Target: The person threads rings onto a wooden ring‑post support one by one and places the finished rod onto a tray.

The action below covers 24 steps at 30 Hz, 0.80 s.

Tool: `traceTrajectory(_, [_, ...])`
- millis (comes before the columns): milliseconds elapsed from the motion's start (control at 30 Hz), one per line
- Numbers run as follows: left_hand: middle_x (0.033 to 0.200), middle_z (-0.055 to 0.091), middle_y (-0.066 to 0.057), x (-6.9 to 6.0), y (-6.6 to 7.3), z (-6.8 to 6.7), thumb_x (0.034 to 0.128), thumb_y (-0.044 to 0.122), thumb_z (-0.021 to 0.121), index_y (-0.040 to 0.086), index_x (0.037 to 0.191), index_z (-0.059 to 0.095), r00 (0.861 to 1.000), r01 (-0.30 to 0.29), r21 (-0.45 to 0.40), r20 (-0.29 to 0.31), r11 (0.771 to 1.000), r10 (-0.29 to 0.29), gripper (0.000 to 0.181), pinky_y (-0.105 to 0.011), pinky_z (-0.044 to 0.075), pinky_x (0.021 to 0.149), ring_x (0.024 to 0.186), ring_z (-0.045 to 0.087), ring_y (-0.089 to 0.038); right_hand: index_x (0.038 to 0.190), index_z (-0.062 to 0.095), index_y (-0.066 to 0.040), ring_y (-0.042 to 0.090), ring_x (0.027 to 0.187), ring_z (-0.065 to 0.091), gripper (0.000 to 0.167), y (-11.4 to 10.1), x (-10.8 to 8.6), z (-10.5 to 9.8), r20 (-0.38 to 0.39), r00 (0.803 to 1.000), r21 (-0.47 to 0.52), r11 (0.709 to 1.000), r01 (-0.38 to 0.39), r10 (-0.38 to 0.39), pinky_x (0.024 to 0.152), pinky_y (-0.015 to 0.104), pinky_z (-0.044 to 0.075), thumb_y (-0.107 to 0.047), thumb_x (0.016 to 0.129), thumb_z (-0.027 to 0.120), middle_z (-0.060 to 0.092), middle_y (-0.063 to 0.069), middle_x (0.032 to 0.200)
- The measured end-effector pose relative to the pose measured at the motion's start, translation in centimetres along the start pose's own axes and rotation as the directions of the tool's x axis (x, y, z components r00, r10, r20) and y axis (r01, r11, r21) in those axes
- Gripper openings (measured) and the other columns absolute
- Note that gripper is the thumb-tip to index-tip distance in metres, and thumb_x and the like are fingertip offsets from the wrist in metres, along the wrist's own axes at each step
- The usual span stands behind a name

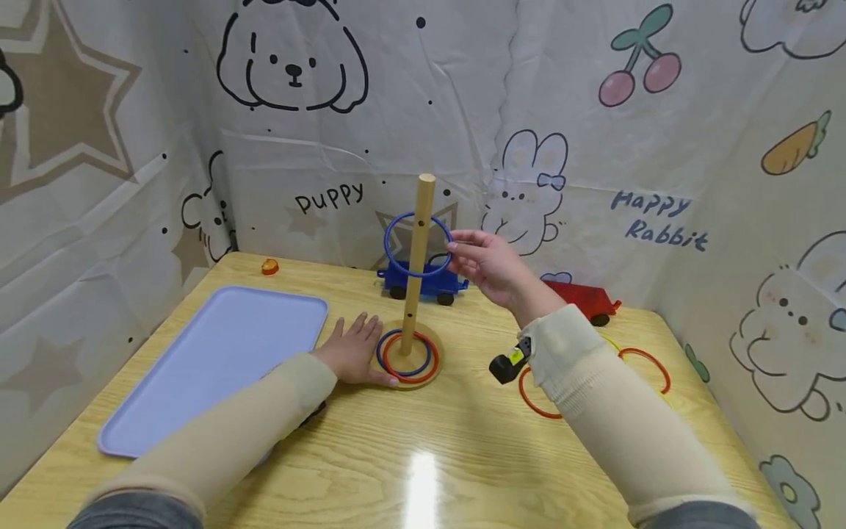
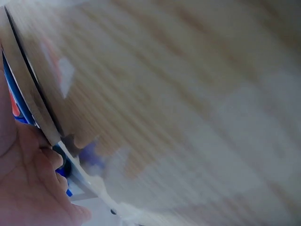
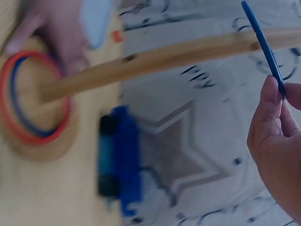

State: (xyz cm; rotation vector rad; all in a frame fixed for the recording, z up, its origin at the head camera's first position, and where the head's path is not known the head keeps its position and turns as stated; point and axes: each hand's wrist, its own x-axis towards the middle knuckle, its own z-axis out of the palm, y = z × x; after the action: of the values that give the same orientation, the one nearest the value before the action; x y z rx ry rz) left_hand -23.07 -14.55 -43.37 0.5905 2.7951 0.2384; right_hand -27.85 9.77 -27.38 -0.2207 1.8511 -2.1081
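the right hand (image 1: 492, 268) pinches a blue ring (image 1: 385, 239) level with the wooden post (image 1: 411, 297)'s upper part; whether it encircles it is unclear. the left hand (image 1: 353, 354), fingers spread, rests at the round base (image 1: 419, 357), where two rings (image 1: 438, 360) lie.

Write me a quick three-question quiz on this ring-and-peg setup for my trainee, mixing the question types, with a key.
1. Multiple choice: what does the right hand pinch?
A) a yellow ring
B) a blue ring
C) the blue toy wagon

2. Count: how many rings lie around the foot of the wooden peg, and in which colours?

3. True or false: in the head view, the lilac tray lies to the left of the peg.

Key:
1. B.
2. Two: a red ring and a lower blue ring.
3. True.
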Motion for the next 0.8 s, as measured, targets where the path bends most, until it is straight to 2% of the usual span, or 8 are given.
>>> traceTrajectory(200, [0.17,0.012,-0.021,0.4,-0.2,0.6,0.0895,0.076,0.06,-0.004,0.163,0.017,1.0,0.009,0.053,0.001,0.999,-0.009,0.117,-0.065,0.003,0.121,0.157,0.002,-0.039,0.128,0.057,0.009,0.013,0.081,0.062,0.023,5.4,0.6,-1.5,-0.014,0.997,-0.171,0.982,-0.083,0.082,0.077,0.022,0.056,0.003,0.105,0.053,0.061,0.005,0.099])
traceTrajectory(300, [0.17,0.013,-0.021,0.2,0.0,0.4,0.09,0.074,0.061,-0.004,0.163,0.017,1.0,0.013,0.053,0.006,0.999,-0.014,0.116,-0.065,0.003,0.121,0.157,0.003,-0.039,0.13,0.055,0.012,0.011,0.079,0.062,0.027,8.1,0.6,-2.2,-0.02,0.992,-0.245,0.961,-0.126,0.125,0.079,0.024,0.056,0.003,0.105,0.053,0.06,0.009,0.101])
traceTrajectory(433, [0.17,0.014,-0.022,0.0,0.2,0.1,0.0902,0.074,0.062,-0.004,0.163,0.018,1.0,0.013,0.053,0.009,0.999,-0.014,0.115,-0.066,0.006,0.121,0.157,0.005,-0.039,0.132,0.052,0.017,0.008,0.075,0.06,0.03,10.9,0.5,-2.9,-0.015,0.985,-0.283,0.944,-0.167,0.17,0.078,0.023,0.056,0.005,0.104,0.051,0.058,0.01,0.099])
traceTrajectory(600, [0.17,0.013,-0.022,0.1,0.2,0.2,0.09,0.074,0.061,-0.005,0.163,0.016,1.0,0.014,0.051,0.014,0.999,-0.015,0.117,-0.066,0.006,0.121,0.157,0.005,-0.039,0.132,0.05,0.022,0.007,0.071,0.059,0.033,13.2,0.5,-3.2,-0.014,0.982,-0.303,0.935,-0.182,0.186,0.074,0.022,0.057,0.007,0.102,0.052,0.059,0.008,0.094])
traceTrajectory(800, [0.17,0.013,-0.023,0.1,0.1,0.1,0.0899,0.073,0.062,-0.005,0.163,0.016,1.0,0.015,0.037,0.014,0.999,-0.016,0.117,-0.066,0.006,0.121,0.157,0.005,-0.039,0.126,0.054,0.023,0.007,0.07,0.061,0.029,14.5,0.6,-2.6,-0.013,0.981,-0.295,0.937,-0.19,0.194,0.073,0.022,0.056,0.009,0.1,0.053,0.062,0.01,0.095])
